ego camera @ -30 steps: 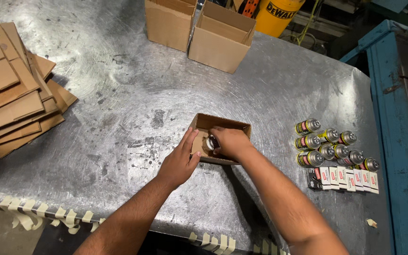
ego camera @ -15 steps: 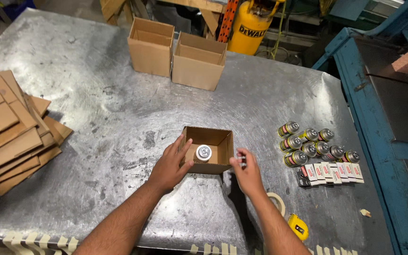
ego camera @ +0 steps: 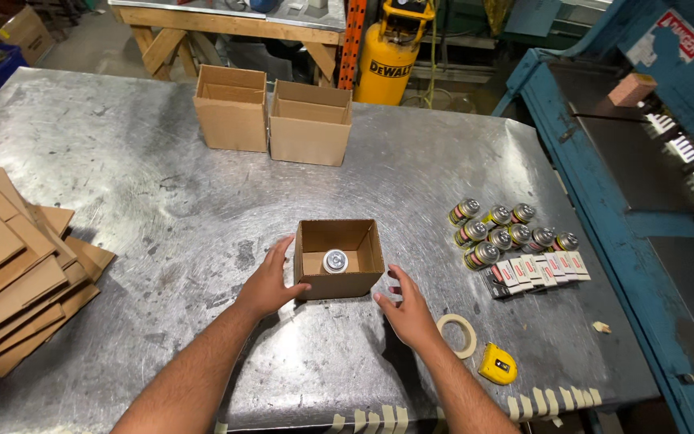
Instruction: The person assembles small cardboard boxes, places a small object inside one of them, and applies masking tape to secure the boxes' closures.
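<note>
Cardboard makes up most of what lies on the metal table (ego camera: 122,185), seen from the head camera looking down. A small open box (ego camera: 339,259) stands near the front middle of the table, and a single can (ego camera: 334,260) sits upright inside it, on the box floor with bare floor on either side. The left hand (ego camera: 271,283) rests against the box's left front corner with fingers spread along the side and thumb at the front, steadying it rather than clasping it. The right hand (ego camera: 407,312) hovers just beside the box's right front corner, fingers spread loose, holding nothing and apparently not touching the cardboard.

To the right, well apart from the box, a cluster of cans (ego camera: 504,233) lies on its side with a row of small packets (ego camera: 541,270) just in front, all within the right hand's reach. A roll of tape (ego camera: 459,335) and a yellow tape measure (ego camera: 497,363) lie near the right wrist, close to the front edge where tape strips (ego camera: 560,398) hang.

Two larger open boxes (ego camera: 275,118) stand side by side, touching, at the far edge. Flat cardboard sheets (ego camera: 18,281) are stacked at the left edge. Between these groups the table surface gives wide room for moving
</note>
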